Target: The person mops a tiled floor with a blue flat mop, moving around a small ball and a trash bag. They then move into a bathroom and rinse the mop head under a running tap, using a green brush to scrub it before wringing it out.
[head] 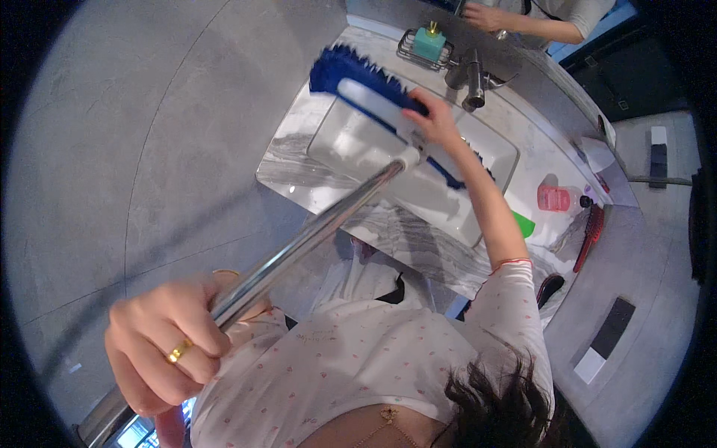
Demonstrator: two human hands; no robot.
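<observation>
My left hand [162,344], wearing a gold ring, is wrapped around the metal pole [313,241] of a mop at the lower left. The pole slants up to a white joint on the mop head, a long white plate [372,103] with a dark blue fringed pad [341,67]. My right hand [434,117] grips the fringe at the far side of the head, near its middle. The head is over a white washbasin [344,134], its left end reaching past the basin's rim. My right forearm hides part of the pad's right end.
A dark faucet [475,78] stands behind the basin, near a teal soap dispenser [429,43] in a wire rack. On the marble counter [285,154] are a pink bottle [554,199], a red hairbrush [589,238] and a green object [522,224]. A mirror borders the counter; a grey wall rises left.
</observation>
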